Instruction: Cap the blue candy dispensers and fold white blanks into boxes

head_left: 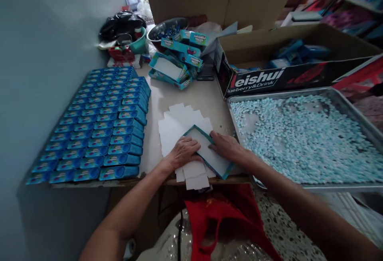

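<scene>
A shallow cardboard box (206,149), white inside with blue outer walls, sits at an angle between my hands. My left hand (186,150) grips its left wall, fingers bent over the edge. On the opposite wall, my right hand (224,146) pinches the rim, its thumb toward the inside. Beneath and beside the box lie flat white cardboard blanks (173,129) with notched edges, some reaching past the table's front edge. The fingertips' undersides are hidden.
Rows of blue packets (101,125) cover the table's left. A metal tray (338,93) of pale blue candies stands at right, before a large carton (257,79). Folded blue boxes (179,59) are piled behind, near a metal bowl (152,33). Red cloth (221,213) hangs below the table's edge.
</scene>
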Tool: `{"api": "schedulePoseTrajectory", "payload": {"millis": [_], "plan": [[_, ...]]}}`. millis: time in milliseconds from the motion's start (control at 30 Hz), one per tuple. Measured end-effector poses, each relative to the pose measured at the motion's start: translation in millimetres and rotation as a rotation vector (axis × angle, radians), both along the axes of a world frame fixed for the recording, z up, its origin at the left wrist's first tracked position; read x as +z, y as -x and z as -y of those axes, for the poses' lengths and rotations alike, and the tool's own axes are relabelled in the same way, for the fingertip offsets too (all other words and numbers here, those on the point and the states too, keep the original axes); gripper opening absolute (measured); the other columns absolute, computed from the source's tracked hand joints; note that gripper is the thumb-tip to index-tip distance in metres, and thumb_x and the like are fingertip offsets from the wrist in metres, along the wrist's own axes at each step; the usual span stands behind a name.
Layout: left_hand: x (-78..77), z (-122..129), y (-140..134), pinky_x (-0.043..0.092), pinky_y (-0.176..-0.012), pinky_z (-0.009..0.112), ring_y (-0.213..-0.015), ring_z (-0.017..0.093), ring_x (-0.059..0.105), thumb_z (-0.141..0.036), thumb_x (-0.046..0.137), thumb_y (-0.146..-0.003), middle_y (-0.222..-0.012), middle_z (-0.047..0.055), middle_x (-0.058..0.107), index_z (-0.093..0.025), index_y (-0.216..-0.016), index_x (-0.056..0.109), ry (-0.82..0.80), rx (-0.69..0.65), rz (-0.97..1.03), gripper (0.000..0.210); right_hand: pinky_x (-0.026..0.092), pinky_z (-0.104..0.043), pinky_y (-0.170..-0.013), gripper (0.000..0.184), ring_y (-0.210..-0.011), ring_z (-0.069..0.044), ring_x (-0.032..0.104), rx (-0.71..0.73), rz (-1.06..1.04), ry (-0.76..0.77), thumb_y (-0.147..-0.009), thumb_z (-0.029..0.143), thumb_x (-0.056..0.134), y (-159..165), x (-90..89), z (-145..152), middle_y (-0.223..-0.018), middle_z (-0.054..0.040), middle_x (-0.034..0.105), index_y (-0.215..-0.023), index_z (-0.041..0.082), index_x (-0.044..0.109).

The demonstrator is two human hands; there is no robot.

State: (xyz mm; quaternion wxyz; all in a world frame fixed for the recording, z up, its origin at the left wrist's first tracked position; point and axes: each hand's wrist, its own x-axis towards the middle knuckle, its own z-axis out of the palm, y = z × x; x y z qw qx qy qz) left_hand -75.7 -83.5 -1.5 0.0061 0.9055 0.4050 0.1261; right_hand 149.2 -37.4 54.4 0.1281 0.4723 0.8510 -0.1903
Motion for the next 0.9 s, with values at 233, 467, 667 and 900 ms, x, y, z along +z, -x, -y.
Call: {"api": "schedulePoseTrajectory", "payload": {"millis": [233, 467, 667, 900], "plan": [[2.3, 0.9, 6.0, 0.043, -0.081, 0.038, -0.088, 0.025, 0.066, -0.085, 0.066, -0.076, -0.088, 0.007, 0.072, -0.021, -0.092, 0.07, 0.086, 0.045, 0.1, 0.067, 0.047, -0.032, -0.073, 0.029, -0.099, -0.027, 0.077, -0.037, -0.029, 0.022, -0.107, 0.025, 0.039, -40.4, -2.7, 39.5, -0.107, -0.0121, 0.08, -0.123, 0.019, 0.063], [31.0, 20.8, 36.4, 0.042, -0.116, 0.052, -0.132, 0.033, 0.059, -0.063, 0.064, -0.095, -0.13, 0.015, 0.066, -0.023, -0.135, 0.059, -0.357, 0.66, 0.5, 0.057, 0.05, -0.036, -0.077, 0.045, -0.092, -0.03, 0.076, -0.104, -0.104, -0.361, -0.107, 0.026, 0.041, 4.9, 78.9, -61.8, -0.107, -0.0147, 0.079, -0.15, 0.019, 0.053], [26.5, -72.8, 63.0, 0.044, -0.114, 0.049, -0.133, 0.037, 0.054, -0.044, 0.082, -0.086, -0.144, 0.02, 0.06, -0.019, -0.146, 0.055, 0.041, 0.919, 0.254, 0.071, 0.045, -0.044, -0.105, 0.034, -0.135, -0.035, 0.06, -0.081, -0.228, -0.599, -0.095, 0.004, 0.052, 117.9, 158.0, -221.7, -0.135, -0.026, 0.068, -0.125, -0.006, 0.066], [26.1, -142.7, 86.6, 0.048, -0.108, 0.049, -0.129, 0.039, 0.054, -0.042, 0.098, -0.066, -0.131, 0.017, 0.063, -0.017, -0.126, 0.072, 0.344, 0.813, 0.1, 0.07, 0.043, -0.048, -0.112, 0.047, -0.137, -0.032, 0.057, -0.224, -0.384, -0.646, -0.11, 0.034, 0.047, 158.8, 146.6, -291.5, -0.145, -0.0186, 0.06, -0.148, 0.005, 0.047]]}}
